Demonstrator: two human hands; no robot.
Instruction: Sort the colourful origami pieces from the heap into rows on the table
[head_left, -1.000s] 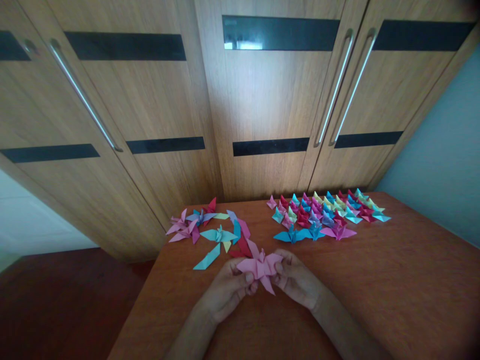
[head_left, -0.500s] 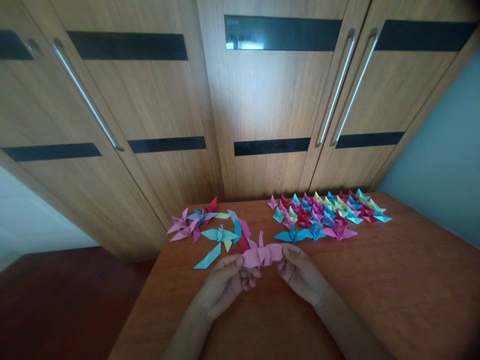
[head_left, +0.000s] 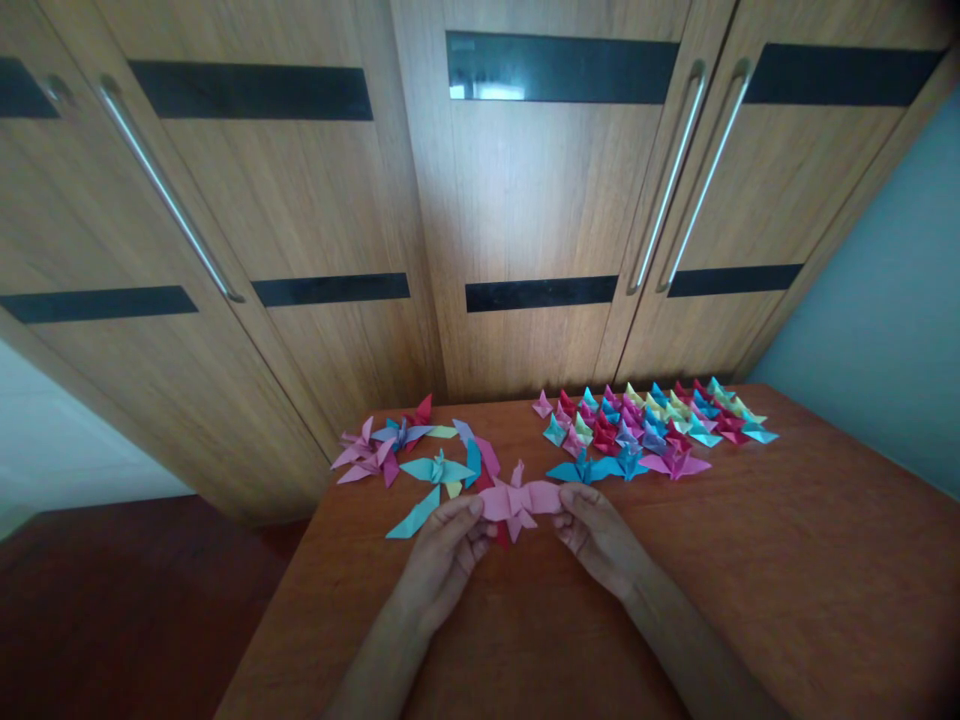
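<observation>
A pink origami crane (head_left: 519, 500) is stretched between my two hands above the table, its wings spread sideways. My left hand (head_left: 450, 550) pinches the left wing tip between thumb and fingers. On the other side, my right hand (head_left: 600, 535) pinches the right wing tip the same way. Behind the crane lie loose folded papers, among them a magenta strip (head_left: 487, 457) and a blue one (head_left: 473, 462); a red piece is partly hidden. A light teal crane (head_left: 437, 469) rests just beyond my left hand, with a turquoise folded strip (head_left: 415, 515) nearer to me.
Rows of small colourful cranes (head_left: 652, 415) stand at the table's back right, with blue and magenta cranes (head_left: 675, 462) in front. A pile of pink cranes (head_left: 367, 455) lies at the back left. The wooden table (head_left: 750, 560) meets a wardrobe (head_left: 540, 200) behind.
The pink crane has tilted between my hands, so its body and lower point now show more openly and its wings look flatter. My left fingers have shifted slightly. The other papers lie as before.
</observation>
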